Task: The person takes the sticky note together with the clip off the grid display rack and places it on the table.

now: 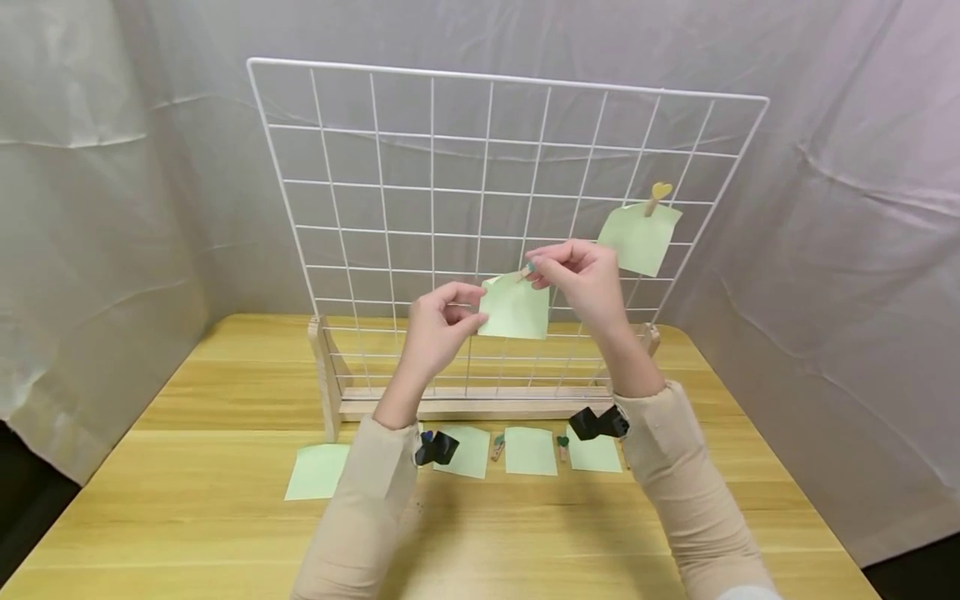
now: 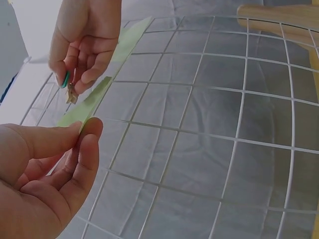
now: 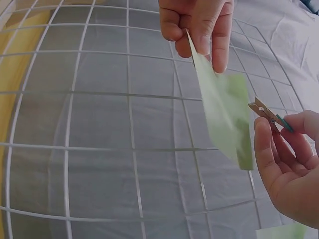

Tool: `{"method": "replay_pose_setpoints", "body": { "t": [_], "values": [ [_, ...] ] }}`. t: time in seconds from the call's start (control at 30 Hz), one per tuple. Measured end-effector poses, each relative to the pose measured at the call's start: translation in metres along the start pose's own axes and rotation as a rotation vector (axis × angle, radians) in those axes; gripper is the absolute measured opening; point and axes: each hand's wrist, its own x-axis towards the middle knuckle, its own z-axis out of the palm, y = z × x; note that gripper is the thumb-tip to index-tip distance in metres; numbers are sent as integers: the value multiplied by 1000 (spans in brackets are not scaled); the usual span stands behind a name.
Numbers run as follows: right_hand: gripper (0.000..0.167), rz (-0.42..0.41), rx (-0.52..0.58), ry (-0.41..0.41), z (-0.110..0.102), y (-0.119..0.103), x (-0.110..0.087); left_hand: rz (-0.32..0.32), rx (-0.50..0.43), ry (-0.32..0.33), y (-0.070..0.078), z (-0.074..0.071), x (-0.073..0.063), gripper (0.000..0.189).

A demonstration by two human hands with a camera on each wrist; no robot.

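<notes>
My left hand (image 1: 442, 325) pinches the left edge of a pale green paper square (image 1: 516, 310) between thumb and fingers, holding it up at the white wire grid (image 1: 405, 183). My right hand (image 1: 588, 279) grips a small wooden clothespin (image 3: 266, 113) with a teal piece on its end. The clothespin's tip stands at the top edge of the paper, its jaws slightly apart in the right wrist view. In the left wrist view the paper (image 2: 87, 104) appears nearly edge-on, its top edge bent, close in front of the wires.
Another green square (image 1: 637, 237) hangs at the grid's upper right under a clothespin with a yellow heart (image 1: 661, 192). A wooden base (image 1: 480, 407) supports the grid on the table (image 1: 187, 467). Several green squares, one at left (image 1: 317, 472), and clothespins (image 1: 498, 447) lie in front.
</notes>
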Motion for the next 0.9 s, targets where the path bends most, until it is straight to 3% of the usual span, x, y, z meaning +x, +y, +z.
{"method": "replay_pose_setpoints", "body": {
  "t": [0.33,0.9],
  "values": [
    [5,74,64,-18,7,11,-16,-14,14,14,-9,-8,-17,22],
    [13,202,103,-119,23,38,-42,-143,25,24,-35,-30,-51,21]
  ]
}}
